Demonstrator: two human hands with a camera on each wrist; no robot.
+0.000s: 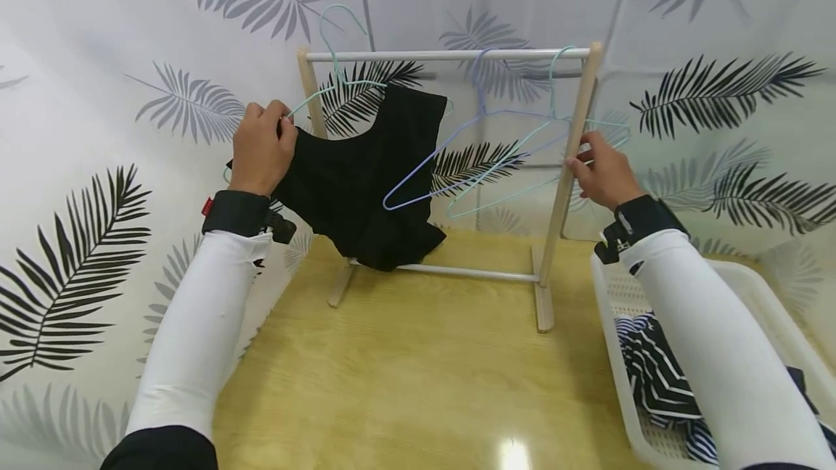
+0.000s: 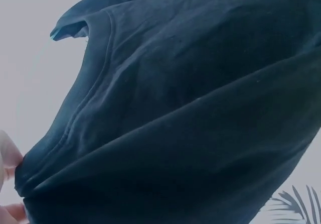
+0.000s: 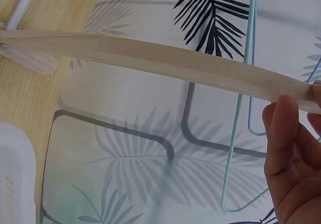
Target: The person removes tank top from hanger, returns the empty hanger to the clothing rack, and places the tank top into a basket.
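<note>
My left hand (image 1: 261,147) pinches a black sleeveless top (image 1: 372,165) at one shoulder, together with the arm of the mint-green hanger (image 1: 303,102) inside it. The top hangs tilted, its other shoulder higher on the hanger. That hanger's hook reaches above the rail (image 1: 424,56) of a small clothes rack. With thumb and fingers, my right hand (image 1: 604,169) grips the rack's right wooden post (image 1: 563,180). In the left wrist view, fingertips (image 2: 10,156) hold the edge of the dark cloth. Thumb and fingers also meet the post (image 3: 165,63) in the right wrist view.
A purple hanger (image 1: 418,159) and another mint-green hanger (image 1: 503,159) hang bare near the rail's right end. The rack stands on a yellow wooden table (image 1: 405,368). At right, a white basket (image 1: 610,354) holds striped clothes (image 1: 660,368). Leaf-patterned cloth (image 1: 189,107) hangs behind.
</note>
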